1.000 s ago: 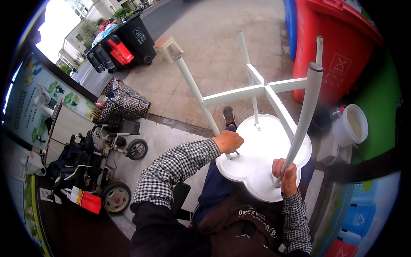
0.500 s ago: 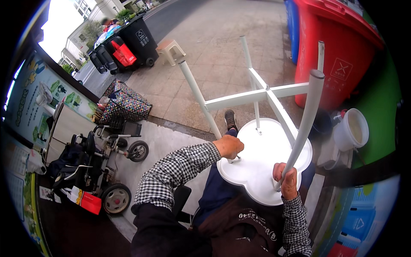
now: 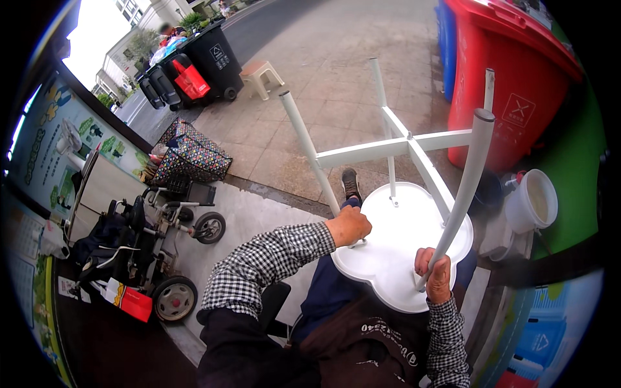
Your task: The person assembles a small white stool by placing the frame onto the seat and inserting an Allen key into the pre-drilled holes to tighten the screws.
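A white stool lies upside down across my lap, its lobed seat (image 3: 401, 223) underneath and its pale legs pointing up. Flat white crossbars (image 3: 430, 169) join the legs, with a bolt at their crossing. My left hand (image 3: 350, 226) is closed at the foot of the left leg (image 3: 303, 132), where that leg meets the seat; its fingertips are hidden. Around the lower end of the near right leg (image 3: 467, 171) wraps my right hand (image 3: 435, 275), thumb along the tube. A small metal fitting (image 3: 393, 202) shows at the base of the far leg.
To the left stand a wheeled cart (image 3: 174, 297) and a patterned bag (image 3: 194, 155). Beyond are a small stool (image 3: 261, 79) and black bins (image 3: 213, 58). A red bin (image 3: 511, 84) and a white bucket (image 3: 530, 204) are on the right.
The stool and both hands sit slightly lower and further right in the picture, as does the background. Both hands keep the same places on the stool.
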### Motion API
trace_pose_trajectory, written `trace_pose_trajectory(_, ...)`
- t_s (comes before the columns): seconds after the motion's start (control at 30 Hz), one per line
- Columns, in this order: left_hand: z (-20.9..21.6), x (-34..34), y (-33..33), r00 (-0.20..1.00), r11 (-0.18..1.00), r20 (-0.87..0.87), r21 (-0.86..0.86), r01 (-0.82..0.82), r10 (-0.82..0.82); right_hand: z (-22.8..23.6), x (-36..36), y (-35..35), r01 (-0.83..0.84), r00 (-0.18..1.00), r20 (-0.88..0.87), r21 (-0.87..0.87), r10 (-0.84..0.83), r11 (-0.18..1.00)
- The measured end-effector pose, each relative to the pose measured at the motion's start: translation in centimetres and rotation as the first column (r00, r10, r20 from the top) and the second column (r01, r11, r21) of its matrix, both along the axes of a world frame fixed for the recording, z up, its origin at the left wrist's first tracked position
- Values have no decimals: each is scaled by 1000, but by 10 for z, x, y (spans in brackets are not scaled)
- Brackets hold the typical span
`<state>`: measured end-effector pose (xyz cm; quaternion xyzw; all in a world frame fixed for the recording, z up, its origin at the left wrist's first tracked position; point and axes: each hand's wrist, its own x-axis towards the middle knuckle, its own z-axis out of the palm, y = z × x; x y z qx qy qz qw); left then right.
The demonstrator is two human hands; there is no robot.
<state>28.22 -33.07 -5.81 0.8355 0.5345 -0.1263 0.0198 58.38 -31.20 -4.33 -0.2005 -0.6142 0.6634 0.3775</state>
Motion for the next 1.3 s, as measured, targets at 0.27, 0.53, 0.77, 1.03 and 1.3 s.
trace_pose_trajectory(0.27, 0, 4, -5, 992, 982, 77, 154, -108, 97, 5, -6, -1, 30, 999, -12, 0, -30, 1000)
trace_pose_trajectory(0.53, -8, 9, 4, 943, 952, 214, 115, -283, 254, 13, -5, -3, 9, 1000, -12, 15, -8, 1000)
trace_pose_trajectory(0.77, -10, 1, -2, 977, 961, 199, 250, -122, 72, 7, -5, -2, 14, 1000, -13, 12, -14, 1000)
trace_pose_trajectory(1.03, -14, -8, -15, 990, 960, 79, 264, 93, -118, 1, -4, 1, 26, 1000, -14, 11, -25, 1000)
trace_pose_trajectory(1.3, -18, -5, -13, 984, 934, -5, 315, 169, -177, 5, -5, 0, 37, 999, -11, 7, -37, 999)
